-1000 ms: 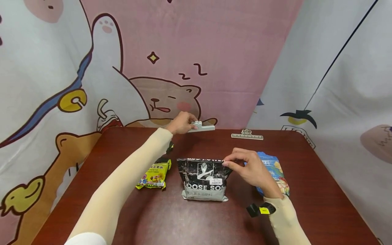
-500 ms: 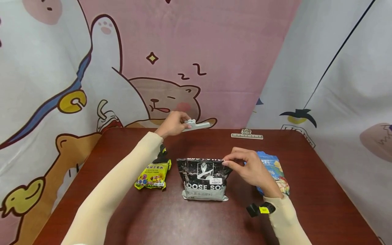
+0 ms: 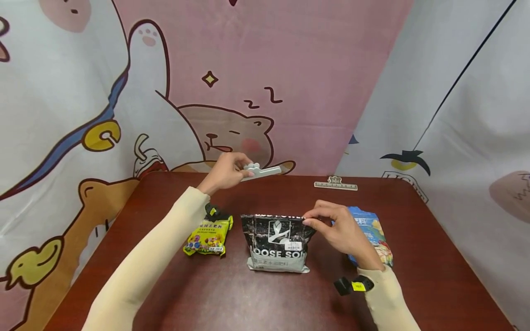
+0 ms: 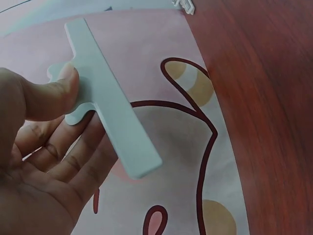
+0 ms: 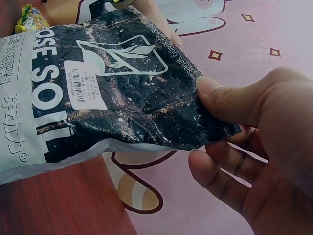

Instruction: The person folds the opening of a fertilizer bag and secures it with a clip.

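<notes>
- Thumb and fingers of our left hand (image 3: 225, 172) pinched a pale green clip (image 4: 110, 107) by its scalloped tab, the thumb on one side and the fingers curled behind.
- We held it in the air near the far edge of the table (image 3: 265, 303), its long bar pointing right.
- Our right hand (image 3: 337, 225) pinched the top right corner of a black-and-white soil bag (image 3: 275, 243) between thumb and bent fingers.
- We had the soil bag upright on the table, its lettered front towards us, well apart from the clip.
- A yellow packet (image 3: 209, 241) lay to its left, partly hidden by the black device (image 3: 212, 212) on our left wrist.
- A blue packet (image 3: 374, 232) lay to its right, partly behind our right hand.
- Farther off, we saw a second clip (image 3: 335, 185), printed with piano keys.
- Beyond the table hung a cartoon-printed cloth (image 3: 323, 69).
</notes>
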`<state>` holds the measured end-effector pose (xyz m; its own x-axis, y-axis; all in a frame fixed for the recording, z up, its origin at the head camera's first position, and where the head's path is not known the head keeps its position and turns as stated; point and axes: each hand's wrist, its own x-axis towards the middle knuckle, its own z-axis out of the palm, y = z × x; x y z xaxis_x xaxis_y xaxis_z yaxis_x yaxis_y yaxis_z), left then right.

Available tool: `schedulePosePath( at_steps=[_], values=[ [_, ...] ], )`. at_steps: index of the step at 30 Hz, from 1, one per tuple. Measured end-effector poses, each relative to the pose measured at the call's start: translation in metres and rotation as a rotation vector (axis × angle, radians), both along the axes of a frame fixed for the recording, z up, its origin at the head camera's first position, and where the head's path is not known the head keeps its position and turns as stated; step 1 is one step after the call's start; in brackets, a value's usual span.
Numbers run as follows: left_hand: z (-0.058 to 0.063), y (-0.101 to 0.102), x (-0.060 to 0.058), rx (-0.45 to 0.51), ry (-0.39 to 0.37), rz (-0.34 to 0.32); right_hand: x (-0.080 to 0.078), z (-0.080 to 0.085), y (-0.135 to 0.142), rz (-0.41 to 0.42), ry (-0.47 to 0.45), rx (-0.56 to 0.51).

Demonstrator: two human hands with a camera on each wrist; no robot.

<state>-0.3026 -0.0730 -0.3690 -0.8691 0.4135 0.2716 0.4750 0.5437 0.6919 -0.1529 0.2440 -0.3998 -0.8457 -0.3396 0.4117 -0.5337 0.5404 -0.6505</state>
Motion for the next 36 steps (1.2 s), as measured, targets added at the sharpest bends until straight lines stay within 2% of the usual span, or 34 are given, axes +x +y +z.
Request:
schedulePosePath(
  at_steps=[7,15,27,36],
  values=[
    [0.004,-0.004,0.015,0.048,0.024,-0.006,0.001,0.000,0.001,0.007,0.004,-0.012],
    [0.008,-0.006,0.034,0.058,0.052,-0.018,0.000,-0.004,0.000,0.026,0.025,-0.021],
    [0.022,-0.002,0.065,0.069,0.131,-0.050,0.001,0.000,0.001,0.019,-0.001,-0.016],
    [0.034,0.001,0.081,0.061,0.169,-0.075,0.000,0.001,0.001,0.016,-0.003,-0.009]
  ],
)
